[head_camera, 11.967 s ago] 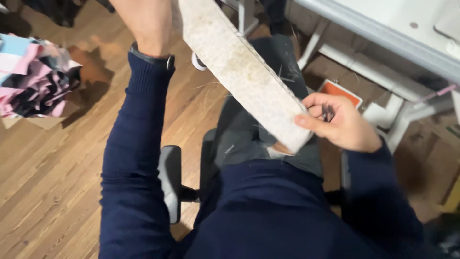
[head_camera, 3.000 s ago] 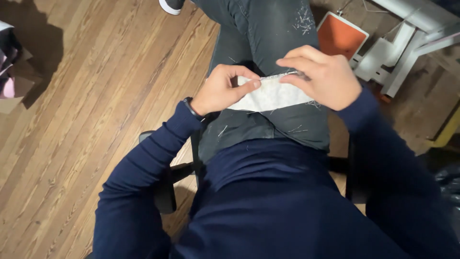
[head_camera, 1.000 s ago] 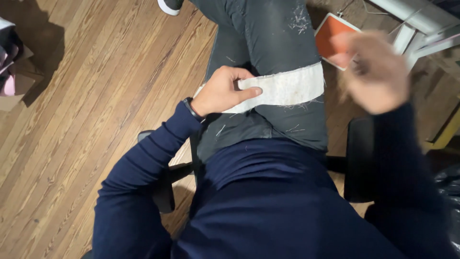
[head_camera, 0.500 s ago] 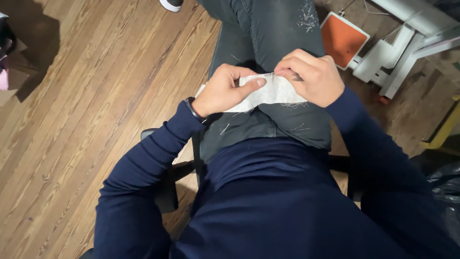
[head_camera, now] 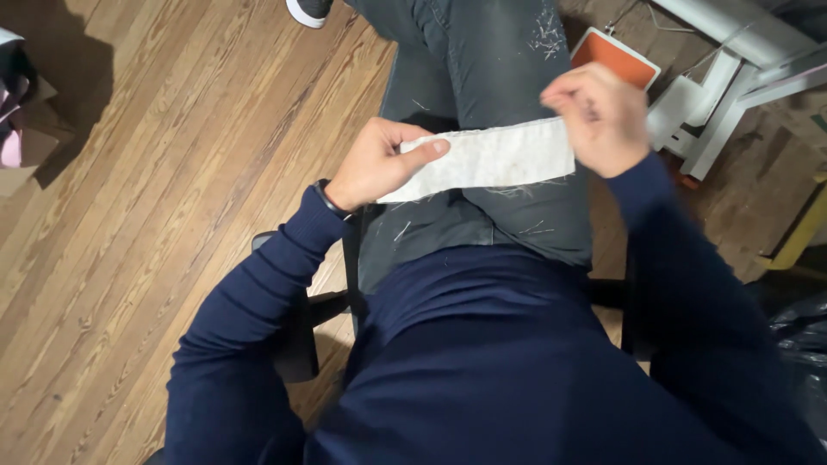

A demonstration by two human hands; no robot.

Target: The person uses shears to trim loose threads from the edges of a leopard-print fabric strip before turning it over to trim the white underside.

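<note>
A strip of white fuzzy fabric (head_camera: 495,159) lies stretched across my lap over dark grey trousers (head_camera: 482,69) flecked with white threads. My left hand (head_camera: 379,164) pins the strip's left end, thumb laid along its top. My right hand (head_camera: 603,116), blurred, is closed at the strip's right end, slightly lifted. I sit on a black chair (head_camera: 297,340) and wear a dark blue sweater.
Wooden plank floor (head_camera: 155,215) spreads to the left. An orange pedal-like pad (head_camera: 616,56) and white metal table legs (head_camera: 724,103) stand at the upper right. A cardboard box with pink fabric (head_camera: 21,138) sits at the far left. A shoe tip (head_camera: 310,10) shows at top.
Half a second ago both hands were bunched together over the folded fabric. Now my right hand has pulled away to the right and the strip is drawn out flat.
</note>
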